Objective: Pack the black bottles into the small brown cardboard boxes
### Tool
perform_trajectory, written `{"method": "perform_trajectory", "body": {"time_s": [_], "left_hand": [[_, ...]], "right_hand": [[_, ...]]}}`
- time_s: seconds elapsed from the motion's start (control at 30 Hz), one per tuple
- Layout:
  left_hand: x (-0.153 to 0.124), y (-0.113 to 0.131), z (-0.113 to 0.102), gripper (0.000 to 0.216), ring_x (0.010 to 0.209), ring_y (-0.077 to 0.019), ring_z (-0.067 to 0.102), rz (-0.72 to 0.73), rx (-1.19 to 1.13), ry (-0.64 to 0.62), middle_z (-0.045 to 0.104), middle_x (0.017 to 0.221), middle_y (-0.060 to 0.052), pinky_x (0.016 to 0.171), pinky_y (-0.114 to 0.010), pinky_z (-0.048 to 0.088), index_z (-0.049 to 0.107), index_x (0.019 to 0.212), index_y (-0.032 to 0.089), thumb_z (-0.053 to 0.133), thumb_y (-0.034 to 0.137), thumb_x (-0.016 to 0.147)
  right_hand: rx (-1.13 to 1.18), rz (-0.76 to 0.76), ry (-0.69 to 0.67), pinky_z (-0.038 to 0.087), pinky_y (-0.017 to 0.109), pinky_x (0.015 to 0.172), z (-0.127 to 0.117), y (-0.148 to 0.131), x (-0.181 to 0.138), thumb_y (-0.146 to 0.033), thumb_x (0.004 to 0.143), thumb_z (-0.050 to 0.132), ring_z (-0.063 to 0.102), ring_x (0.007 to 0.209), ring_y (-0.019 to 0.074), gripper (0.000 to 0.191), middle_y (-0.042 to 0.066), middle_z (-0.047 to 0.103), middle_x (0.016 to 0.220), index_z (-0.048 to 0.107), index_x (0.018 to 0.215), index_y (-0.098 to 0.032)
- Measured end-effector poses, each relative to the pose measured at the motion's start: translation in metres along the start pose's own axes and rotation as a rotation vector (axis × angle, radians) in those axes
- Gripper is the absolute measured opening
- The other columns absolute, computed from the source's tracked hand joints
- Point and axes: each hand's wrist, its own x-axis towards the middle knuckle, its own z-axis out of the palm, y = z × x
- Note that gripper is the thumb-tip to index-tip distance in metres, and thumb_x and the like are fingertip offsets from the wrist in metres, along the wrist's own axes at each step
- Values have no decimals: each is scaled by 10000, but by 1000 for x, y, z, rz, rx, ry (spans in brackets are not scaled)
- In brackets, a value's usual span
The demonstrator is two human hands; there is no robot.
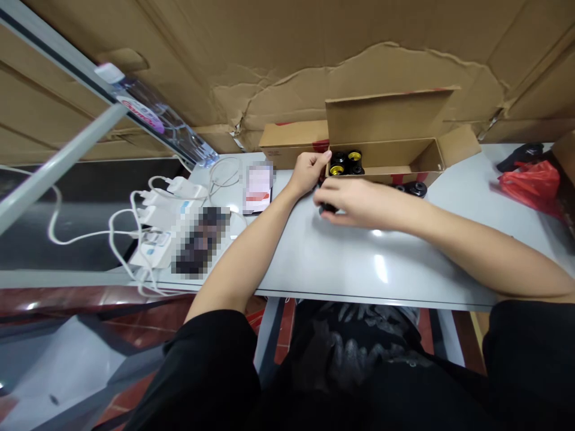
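Observation:
My left hand (309,170) grips the near left corner of an open cardboard box (426,157) on the white table (359,263). Inside the box, at its left end, sit several small black parts with gold centres (345,162). My right hand (353,202) is curled over a small black part (327,209) on the table just in front of the box, fingers closed around it. A few more black parts (415,189) lie on the table beside the box's front wall, right of my right hand.
A second closed cardboard box (291,139) lies left of the open one. A phone (257,188), chargers with white cables (155,224) and a water bottle (157,120) occupy the table's left. A red plastic bag (530,182) lies at far right. Cardboard sheets line the back.

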Motion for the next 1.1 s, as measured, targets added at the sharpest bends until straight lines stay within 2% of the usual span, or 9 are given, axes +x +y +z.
{"method": "perform_trajectory", "body": {"time_s": [0.07, 0.17, 0.3, 0.4, 0.57, 0.7, 0.8, 0.97, 1.1], "left_hand": [[1, -1, 0, 1024, 533, -104, 343, 6, -2, -6, 435, 516, 31, 552, -355, 249, 472, 577, 260, 691, 1156, 1022], [1, 3, 1, 1035, 491, -109, 404, -17, -10, -25, 491, 492, 17, 544, -341, 287, 521, 568, 253, 670, 1173, 1017], [1, 11, 3, 1076, 448, -112, 442, -53, -19, -20, 523, 464, 2, 529, -337, 302, 545, 527, 254, 665, 1246, 928], [2, 14, 5, 1084, 449, -115, 451, -54, -16, -13, 529, 460, -2, 524, -334, 301, 544, 516, 258, 659, 1264, 901], [3, 14, 5, 1081, 451, -126, 444, -57, -2, -15, 529, 454, -5, 518, -325, 291, 543, 503, 263, 650, 1261, 906], [1, 15, 3, 1073, 442, -123, 456, -83, -13, -31, 540, 452, 0, 517, -317, 287, 572, 515, 262, 665, 1262, 894], [1, 14, 1, 1073, 436, -119, 434, -69, -13, -37, 523, 451, 1, 510, -315, 271, 556, 524, 262, 665, 1259, 904], [0, 11, 1, 1061, 402, -109, 375, -48, -11, -41, 492, 444, 9, 473, -314, 221, 534, 534, 261, 660, 1222, 967], [0, 12, 2, 1065, 383, -107, 371, -51, -30, -34, 472, 433, 14, 449, -315, 215, 517, 528, 263, 674, 1228, 951]], "right_hand": [[122, -18, 190, 652, 472, 1067, -14, 23, -4, -213, 1178, 649, 799, 1129, 328, 245, 190, 847, 1343, 813, 1354, -167], [232, 107, 392, 624, 461, 1032, -28, 57, -13, -291, 1125, 715, 772, 1044, 316, 202, 89, 852, 1165, 822, 1289, -241], [262, 251, 518, 630, 485, 1021, -26, 90, -30, -466, 1093, 812, 720, 1020, 334, 235, 85, 840, 1124, 815, 1246, -287], [269, 329, 609, 648, 501, 1038, -16, 107, -45, -572, 1126, 798, 719, 1044, 340, 327, 83, 822, 1146, 800, 1309, -301], [281, 347, 542, 654, 493, 943, -7, 133, -58, -641, 1125, 821, 693, 980, 323, 499, 70, 789, 1137, 773, 1480, -293], [354, 273, 521, 670, 564, 1061, -7, 141, -55, -669, 1117, 838, 750, 1154, 376, 535, 125, 841, 1349, 748, 1497, -303], [456, 271, 570, 645, 588, 1142, -8, 139, -54, -662, 1059, 930, 753, 1234, 391, 549, 166, 836, 1443, 729, 1405, -286], [602, 380, 577, 636, 515, 1006, -10, 136, -55, -728, 1065, 949, 684, 1059, 308, 549, 115, 826, 1278, 725, 1325, -300], [547, 406, 562, 637, 527, 995, -10, 134, -54, -709, 1087, 903, 686, 1095, 333, 468, 100, 827, 1155, 743, 1265, -308]]}}
